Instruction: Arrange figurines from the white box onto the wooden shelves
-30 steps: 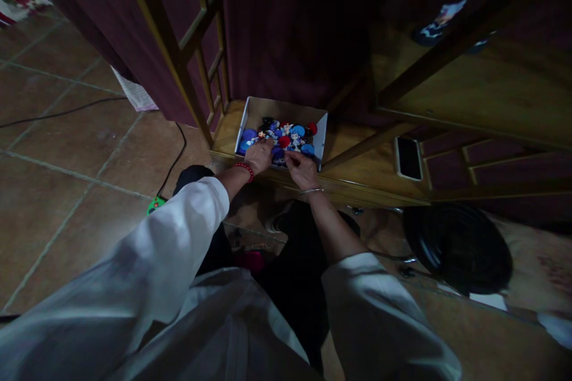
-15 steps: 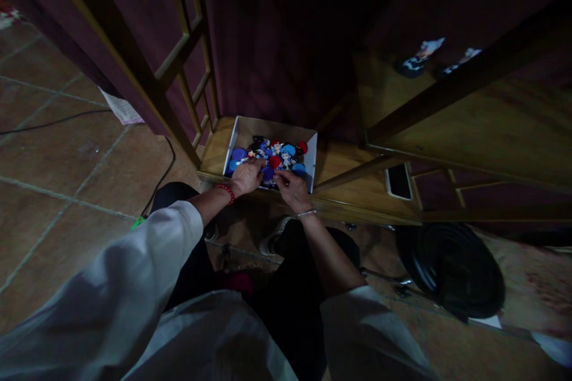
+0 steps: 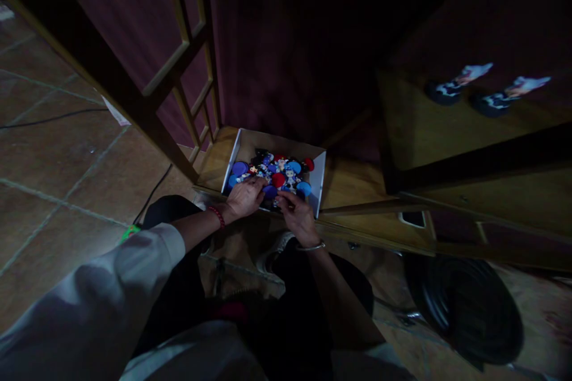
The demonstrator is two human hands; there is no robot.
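A shallow cardboard box (image 3: 319, 181), white outside, holds a jumble of small cartoon figurines (image 3: 291, 175) on round blue, purple, red and black bases. My left hand (image 3: 245, 196), with a red bead bracelet, reaches over the box's near left edge. Its fingers are bent down beside a purple round base (image 3: 270, 191); what they hold is hidden. On the other side of that base is my right hand (image 3: 298, 216), wearing a silver bangle. Its thumb and fingers are pinched together over the near edge, and what lies between them is too small to make out.
The box rests on a low wooden ledge (image 3: 353, 184) between lattice posts (image 3: 147, 125). Two figurines (image 3: 494, 101) stand on a higher wooden shelf (image 3: 413, 149) at right. A phone-like dark rectangle (image 3: 413, 218) lies on the ledge. A round black stool seat (image 3: 469, 309) is at lower right.
The view has shifted, so the box sits slightly lower and the shelf figurines show more fully. Both hands stay at the box's near edge, with little change in their grip.
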